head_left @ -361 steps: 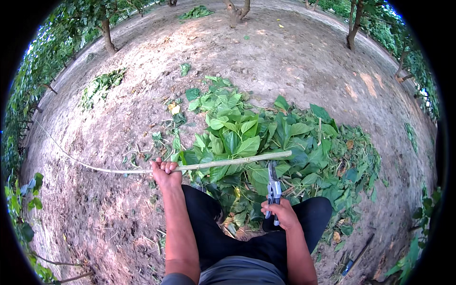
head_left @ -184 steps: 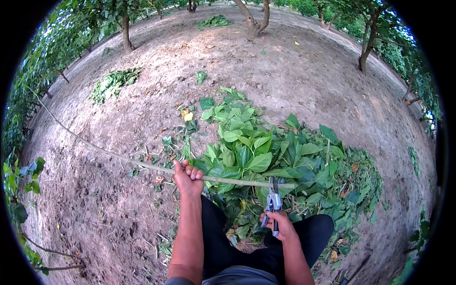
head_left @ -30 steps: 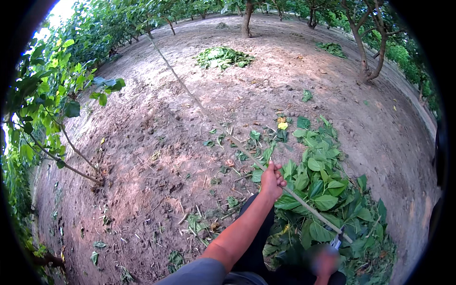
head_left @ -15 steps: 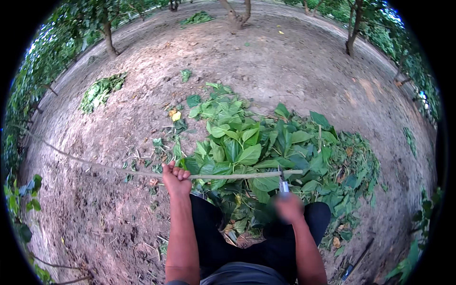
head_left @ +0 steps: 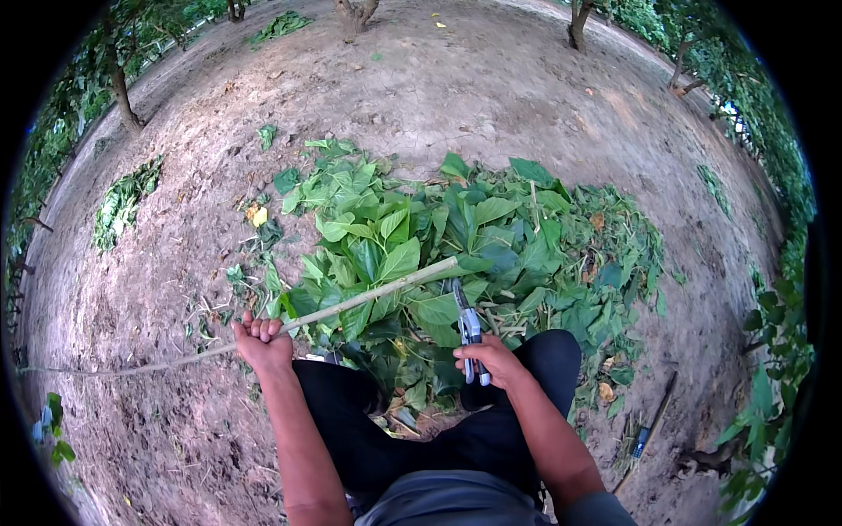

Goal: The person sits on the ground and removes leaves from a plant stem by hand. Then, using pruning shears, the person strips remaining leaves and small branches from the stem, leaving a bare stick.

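My left hand (head_left: 263,340) is closed around a long, thin, leafless branch (head_left: 368,295). The branch slants up to the right, its pale cut end over the leaf pile, while its thin tail reaches far left across the soil. Pruning shears (head_left: 469,326) with grey and black handles are in my right hand (head_left: 493,358), blades pointing up, just below the branch's cut end and apart from it. Beneath both lies a heap of broad green leaves (head_left: 412,237), directly before my knees.
Duller, wilted leaves (head_left: 627,237) spread at the heap's right side. A smaller leaf clump (head_left: 127,202) lies on the bare soil at left. A thin dark stick (head_left: 662,403) and a small dark blue object (head_left: 641,442) lie at lower right. Trees (head_left: 577,26) stand farther off.
The shears have come away from the branch, which lay between their blades near its right end. That end has tilted upward, and my left hand has lowered leftward. The view has shifted right.
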`<state>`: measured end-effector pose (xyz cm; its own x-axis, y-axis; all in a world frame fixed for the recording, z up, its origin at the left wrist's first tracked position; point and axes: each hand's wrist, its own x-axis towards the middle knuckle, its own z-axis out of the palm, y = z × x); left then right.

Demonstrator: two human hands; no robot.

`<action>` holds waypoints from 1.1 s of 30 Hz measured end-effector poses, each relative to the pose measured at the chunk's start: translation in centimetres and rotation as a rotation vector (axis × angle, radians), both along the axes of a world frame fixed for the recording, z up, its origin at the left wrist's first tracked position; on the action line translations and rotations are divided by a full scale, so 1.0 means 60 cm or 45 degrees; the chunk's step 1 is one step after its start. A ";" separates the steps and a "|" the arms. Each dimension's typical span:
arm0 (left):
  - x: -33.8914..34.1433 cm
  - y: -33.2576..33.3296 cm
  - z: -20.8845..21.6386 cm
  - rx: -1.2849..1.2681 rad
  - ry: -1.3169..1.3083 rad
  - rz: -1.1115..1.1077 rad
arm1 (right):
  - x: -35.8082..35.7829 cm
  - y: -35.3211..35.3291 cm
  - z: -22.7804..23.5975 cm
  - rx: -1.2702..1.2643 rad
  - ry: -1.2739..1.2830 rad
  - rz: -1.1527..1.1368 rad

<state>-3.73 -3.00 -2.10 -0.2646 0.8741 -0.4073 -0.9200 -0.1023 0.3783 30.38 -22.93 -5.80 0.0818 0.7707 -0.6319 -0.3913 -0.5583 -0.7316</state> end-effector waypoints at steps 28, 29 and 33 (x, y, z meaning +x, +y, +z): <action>0.006 0.002 0.003 0.014 0.033 -0.048 | -0.049 -0.049 0.033 0.147 -0.114 0.086; 0.006 0.001 0.003 0.009 0.033 -0.043 | -0.051 -0.048 0.038 0.182 -0.228 0.105; 0.000 0.002 0.002 0.010 0.016 -0.040 | -0.063 -0.040 0.102 0.134 -0.706 0.060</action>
